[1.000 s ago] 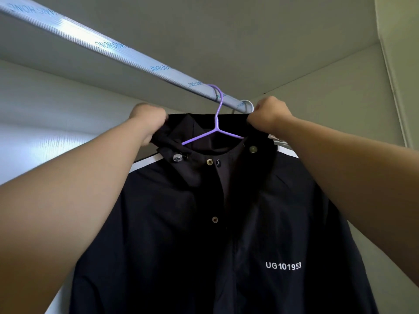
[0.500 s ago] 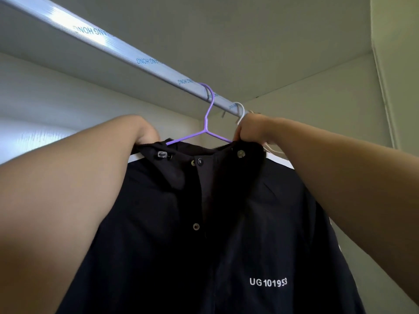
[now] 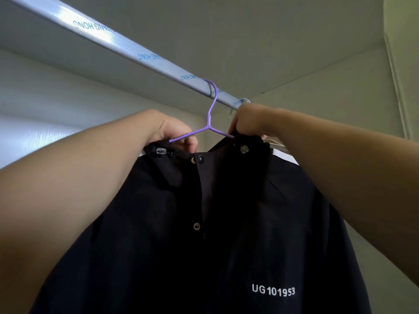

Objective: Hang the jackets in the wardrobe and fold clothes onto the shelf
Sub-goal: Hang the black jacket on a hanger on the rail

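Head view: the purple hanger [image 3: 209,123] is hooked over the wardrobe rail [image 3: 136,53], the black jacket [image 3: 204,223] draped on it. The left hand [image 3: 167,130] pinches the collar, the right hand [image 3: 249,121] grips the other side. One jacket looks hung; folding isn't in sight.

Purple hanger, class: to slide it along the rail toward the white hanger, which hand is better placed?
Probably the left hand: its fingers touch the purple hanger, while the right hand grips the jacket collar beside the white hanger, blocking that path.
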